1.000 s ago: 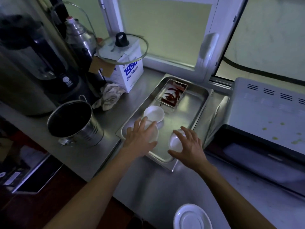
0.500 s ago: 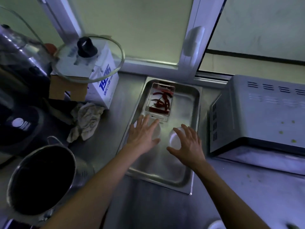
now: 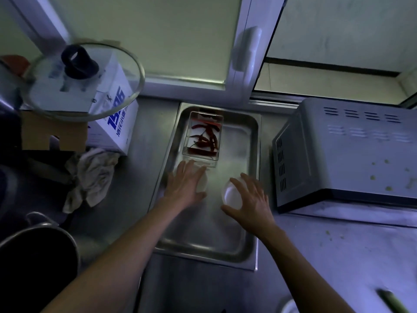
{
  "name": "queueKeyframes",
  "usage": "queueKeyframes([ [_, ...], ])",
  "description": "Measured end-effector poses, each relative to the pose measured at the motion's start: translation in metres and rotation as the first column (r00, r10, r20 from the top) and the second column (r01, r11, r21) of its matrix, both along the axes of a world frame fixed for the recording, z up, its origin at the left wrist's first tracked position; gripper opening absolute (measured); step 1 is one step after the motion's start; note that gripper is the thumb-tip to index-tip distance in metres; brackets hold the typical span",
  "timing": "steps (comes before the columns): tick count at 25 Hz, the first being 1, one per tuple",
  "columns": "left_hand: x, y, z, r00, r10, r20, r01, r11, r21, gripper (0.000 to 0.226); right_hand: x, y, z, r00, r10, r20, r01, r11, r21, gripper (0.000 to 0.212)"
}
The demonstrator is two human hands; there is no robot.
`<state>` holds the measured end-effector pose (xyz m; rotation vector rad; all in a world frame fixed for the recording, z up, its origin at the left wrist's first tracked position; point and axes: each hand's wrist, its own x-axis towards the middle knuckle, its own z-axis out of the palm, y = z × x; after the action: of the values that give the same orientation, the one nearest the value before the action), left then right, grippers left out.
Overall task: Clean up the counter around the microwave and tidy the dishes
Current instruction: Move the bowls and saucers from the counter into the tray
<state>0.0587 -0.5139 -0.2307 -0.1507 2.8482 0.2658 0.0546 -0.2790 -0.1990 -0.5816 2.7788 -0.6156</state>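
Steel table under a window, dim light, and we sweep across it from the left edge. We pass a big steel pot (image 3: 38, 251) at the near left corner, then a crumpled rag (image 3: 90, 175) lying just in front of a white carton (image 3: 112, 123) with a glass lid (image 3: 83, 82) resting on top. Next comes the metal tray (image 3: 252, 154), set lengthwise from near edge to far edge, just left of the microwave (image 3: 345, 154).

At the tray's far end we see a clear box of dried chillies (image 3: 203, 136), its long side running the same way as the tray. Just nearer than the box, our left hand (image 3: 185, 184) lies flat with fingers spread, palm down over a small white dish (image 3: 203, 181); only a sliver of the dish shows at the thumb side, so we can't say whether the palm is pressing on it.

Over to the right: our right hand (image 3: 248, 199) curls round a small white bowl (image 3: 230, 193), thumb at the near rim, fingers over the far rim. That bowl sits directly under the hand, well inside the tray's right wall, level with the dish and clearly apart from it. So each piece lies beneath its own hand, and we judge a straight lift is what both want.

At the table's near edge a white plate rim (image 3: 286, 307) peeks in.
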Motion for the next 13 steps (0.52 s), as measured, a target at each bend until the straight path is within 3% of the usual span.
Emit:
queueKeyframes([
  [13, -0.001, -0.002, -0.018, 0.998, -0.003, 0.062, 0.002, 1.0, 0.027, 0.092, -0.01, -0.005, -0.019, 1.0, 0.01, 0.028, -0.008, 0.998, -0.055, 0.086],
])
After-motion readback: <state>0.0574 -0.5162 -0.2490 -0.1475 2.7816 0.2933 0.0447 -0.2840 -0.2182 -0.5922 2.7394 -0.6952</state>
